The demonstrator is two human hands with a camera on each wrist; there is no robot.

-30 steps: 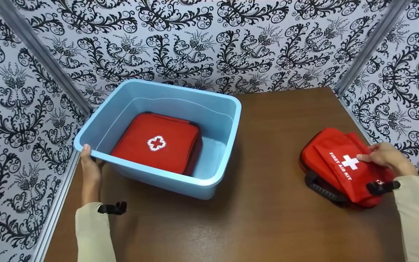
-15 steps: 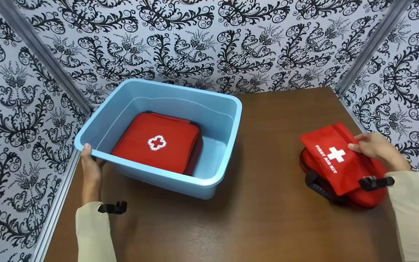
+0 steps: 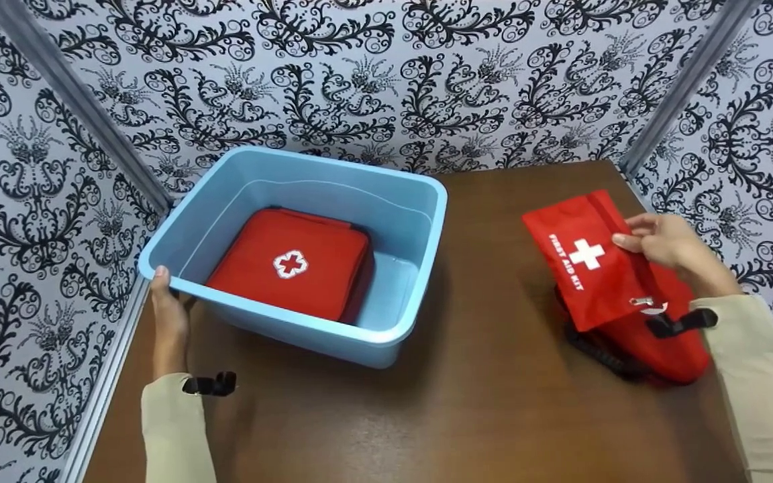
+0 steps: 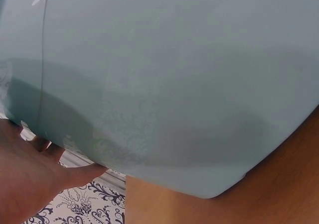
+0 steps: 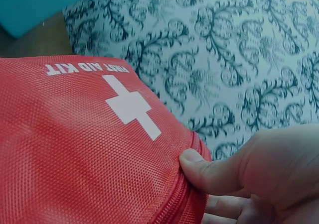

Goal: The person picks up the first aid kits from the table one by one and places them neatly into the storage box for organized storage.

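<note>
My right hand (image 3: 668, 245) pinches a flat red first aid pouch (image 3: 581, 251) along its zipped edge, thumb on top, as the right wrist view also shows. The pouch, with a white cross and lettering, is held above a thicker red case (image 3: 675, 335) on the table, partly covering it. My left hand (image 3: 170, 318) grips the near left corner of a light blue plastic tub (image 3: 386, 335), its thumb over the rim. Inside the tub lies a red first aid bag (image 3: 292, 265) with a white-edged cross badge. In the left wrist view the tub's outer wall (image 4: 174, 84) fills most of the picture.
The brown wooden table (image 3: 480, 402) stretches between the tub and the case. Patterned walls (image 3: 386, 80) enclose it at the back and both sides, with grey metal posts (image 3: 682, 87) at the corners. A black handle (image 3: 601, 355) sticks out from the case's near side.
My right hand has lifted the pouch off the thicker case and carried it up and to the left. The left hand and the tub have stayed practically where they were.
</note>
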